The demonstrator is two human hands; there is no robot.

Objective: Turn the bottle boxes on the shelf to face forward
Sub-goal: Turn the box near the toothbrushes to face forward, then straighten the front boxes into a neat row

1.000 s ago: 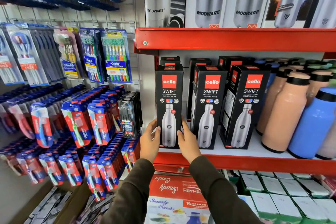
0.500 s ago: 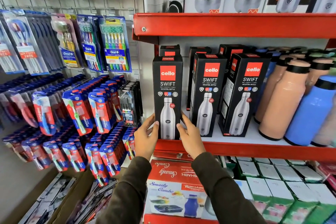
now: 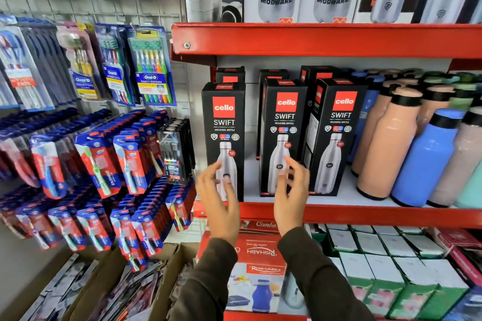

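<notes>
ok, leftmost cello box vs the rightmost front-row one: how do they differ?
The leftmost cello box stands square-on, showing only its front; the rightmost cello box is angled, its left side panel showing. The leftmost stands alone at the shelf edge; the rightmost sits tight beside the middle box. Both are upright and share the same black SWIFT print.

We see black bottle boxes w/ red logo squares, red shelf, peach bottle, blue bottle, dark olive sleeves.

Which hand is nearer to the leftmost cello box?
Left. The left hand overlaps the lower front of the leftmost cello box; the right hand is before the middle box.
</notes>
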